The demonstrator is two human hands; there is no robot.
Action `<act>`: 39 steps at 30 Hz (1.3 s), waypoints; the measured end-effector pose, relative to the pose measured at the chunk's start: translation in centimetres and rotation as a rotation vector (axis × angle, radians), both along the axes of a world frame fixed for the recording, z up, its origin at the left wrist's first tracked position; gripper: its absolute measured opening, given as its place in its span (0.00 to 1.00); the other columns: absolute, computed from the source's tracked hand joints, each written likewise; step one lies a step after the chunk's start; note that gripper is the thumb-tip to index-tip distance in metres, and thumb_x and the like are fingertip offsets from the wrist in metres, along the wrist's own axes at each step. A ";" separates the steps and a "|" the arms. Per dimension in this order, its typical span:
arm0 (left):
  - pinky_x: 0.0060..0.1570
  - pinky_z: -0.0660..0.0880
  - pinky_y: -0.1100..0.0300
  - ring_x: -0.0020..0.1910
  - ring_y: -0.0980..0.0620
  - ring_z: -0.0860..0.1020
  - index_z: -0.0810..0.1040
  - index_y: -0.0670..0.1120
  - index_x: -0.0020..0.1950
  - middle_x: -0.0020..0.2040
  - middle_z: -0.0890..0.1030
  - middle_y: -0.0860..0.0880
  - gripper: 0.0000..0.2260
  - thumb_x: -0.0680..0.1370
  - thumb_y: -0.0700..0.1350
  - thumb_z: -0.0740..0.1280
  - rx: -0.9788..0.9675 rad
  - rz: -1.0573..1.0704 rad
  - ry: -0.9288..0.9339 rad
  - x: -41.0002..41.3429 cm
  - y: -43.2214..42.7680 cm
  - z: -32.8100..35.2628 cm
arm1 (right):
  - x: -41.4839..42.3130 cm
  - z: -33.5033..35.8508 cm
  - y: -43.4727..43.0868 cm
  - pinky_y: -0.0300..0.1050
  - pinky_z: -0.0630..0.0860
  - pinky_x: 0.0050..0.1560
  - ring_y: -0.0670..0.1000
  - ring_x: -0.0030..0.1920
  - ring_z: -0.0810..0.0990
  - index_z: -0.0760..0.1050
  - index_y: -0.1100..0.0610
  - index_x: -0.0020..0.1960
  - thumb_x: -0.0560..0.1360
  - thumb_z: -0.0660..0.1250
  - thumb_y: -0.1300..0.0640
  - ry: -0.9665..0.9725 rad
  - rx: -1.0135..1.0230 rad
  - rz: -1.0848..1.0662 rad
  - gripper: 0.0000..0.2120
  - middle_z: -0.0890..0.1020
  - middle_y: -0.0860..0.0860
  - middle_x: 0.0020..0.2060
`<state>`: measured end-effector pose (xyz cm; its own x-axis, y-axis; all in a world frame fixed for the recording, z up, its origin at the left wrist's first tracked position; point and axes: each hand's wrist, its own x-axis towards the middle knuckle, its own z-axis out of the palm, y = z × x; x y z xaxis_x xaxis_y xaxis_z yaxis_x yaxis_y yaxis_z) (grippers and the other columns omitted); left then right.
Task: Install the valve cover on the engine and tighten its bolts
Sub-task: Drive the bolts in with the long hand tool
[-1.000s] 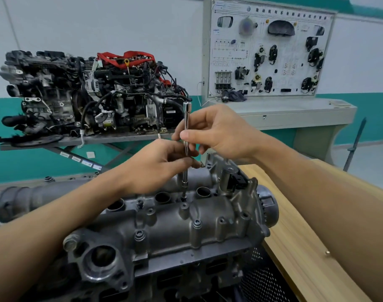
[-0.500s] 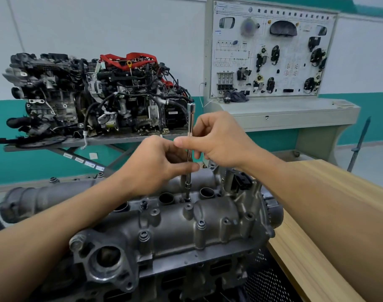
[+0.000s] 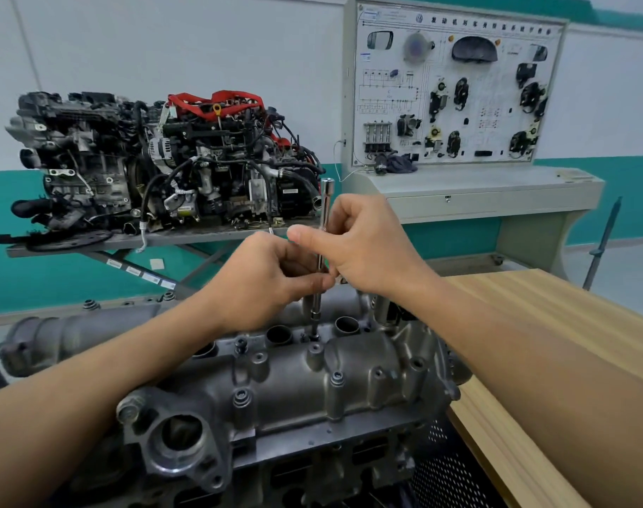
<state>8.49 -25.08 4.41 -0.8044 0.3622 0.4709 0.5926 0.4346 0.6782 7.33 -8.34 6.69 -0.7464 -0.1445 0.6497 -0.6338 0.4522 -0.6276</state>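
Note:
A grey cast valve cover [image 3: 312, 383] lies on the engine in front of me, with several bolts [image 3: 337, 379] seated along its near edge. A chrome extension bar [image 3: 326, 199] stands upright, its lower end on a bolt near the cover's far edge, between two round plug holes. My left hand [image 3: 265, 284] pinches the bar's lower shaft. My right hand [image 3: 367, 247] pinches it higher up, with the bar's top end showing above the fingers.
A wooden bench [image 3: 554, 324] runs along the right. A second engine [image 3: 159, 163] sits on a grey stand behind. A training panel [image 3: 455, 89] on a cabinet stands at the back right. A dark rod [image 3: 605, 240] leans at the far right.
My two hands have shifted their pinch on the bar, as in twirling it. The bar stays upright on the same bolt. My view has drifted slightly.

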 end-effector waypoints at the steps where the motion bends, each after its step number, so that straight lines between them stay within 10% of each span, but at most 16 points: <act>1: 0.35 0.77 0.57 0.32 0.55 0.78 0.86 0.47 0.39 0.33 0.85 0.48 0.04 0.75 0.43 0.77 0.015 0.004 0.003 0.0 -0.1 0.0 | 0.1 0.2 0.1 0.46 0.75 0.30 0.54 0.28 0.79 0.73 0.57 0.40 0.71 0.76 0.46 -0.058 0.007 0.054 0.17 0.82 0.55 0.31; 5: 0.44 0.83 0.45 0.39 0.41 0.85 0.86 0.45 0.42 0.39 0.88 0.47 0.06 0.79 0.42 0.73 -0.027 0.013 -0.027 -0.3 -0.2 0.0 | 0.0 1.3 1.5 0.38 0.74 0.28 0.48 0.31 0.81 0.77 0.60 0.55 0.79 0.68 0.56 -0.213 0.089 0.359 0.08 0.85 0.53 0.45; 9: 0.41 0.80 0.41 0.35 0.37 0.79 0.87 0.46 0.42 0.38 0.86 0.41 0.07 0.76 0.48 0.75 -0.042 0.002 -0.034 -0.3 -0.2 -0.1 | 0.1 1.4 1.4 0.37 0.72 0.28 0.46 0.31 0.78 0.82 0.64 0.48 0.79 0.66 0.64 -0.162 0.115 0.356 0.06 0.82 0.55 0.32; 14: 0.34 0.69 0.58 0.31 0.52 0.70 0.85 0.44 0.40 0.32 0.80 0.39 0.06 0.74 0.45 0.78 -0.064 -0.009 -0.010 0.0 -0.2 -0.2 | 0.5 0.3 0.2 0.46 0.79 0.28 0.53 0.25 0.81 0.78 0.68 0.39 0.74 0.73 0.61 -0.054 0.002 0.208 0.10 0.82 0.57 0.26; 19: 0.39 0.78 0.44 0.34 0.50 0.78 0.87 0.44 0.42 0.38 0.86 0.41 0.05 0.72 0.45 0.79 -0.015 0.084 -0.022 0.3 -0.2 0.0 | 0.4 0.1 0.3 0.51 0.79 0.32 0.56 0.29 0.82 0.76 0.62 0.38 0.69 0.79 0.52 0.056 0.003 0.012 0.16 0.82 0.57 0.29; 25: 0.41 0.78 0.38 0.35 0.47 0.76 0.88 0.43 0.44 0.41 0.85 0.34 0.05 0.73 0.45 0.78 -0.030 0.088 -0.050 0.4 -0.1 0.1 | 0.3 1.3 2.2 0.41 0.78 0.34 0.47 0.34 0.82 0.79 0.59 0.50 0.80 0.65 0.63 -0.204 0.104 0.416 0.05 0.87 0.53 0.44; 31: 0.35 0.75 0.58 0.32 0.53 0.77 0.87 0.44 0.41 0.36 0.86 0.43 0.07 0.71 0.47 0.80 -0.053 0.077 -0.063 0.4 -0.1 0.0 | 0.3 -0.1 0.7 0.43 0.78 0.28 0.51 0.26 0.81 0.79 0.63 0.36 0.71 0.78 0.55 0.041 -0.017 0.101 0.13 0.82 0.54 0.26; 39: 0.36 0.80 0.53 0.30 0.54 0.79 0.87 0.42 0.42 0.36 0.87 0.46 0.04 0.72 0.42 0.79 -0.059 0.081 -0.047 0.3 -0.3 -0.1 | 0.2 1.1 1.5 0.42 0.79 0.33 0.49 0.33 0.82 0.81 0.65 0.50 0.80 0.65 0.63 -0.173 0.113 0.407 0.07 0.86 0.58 0.44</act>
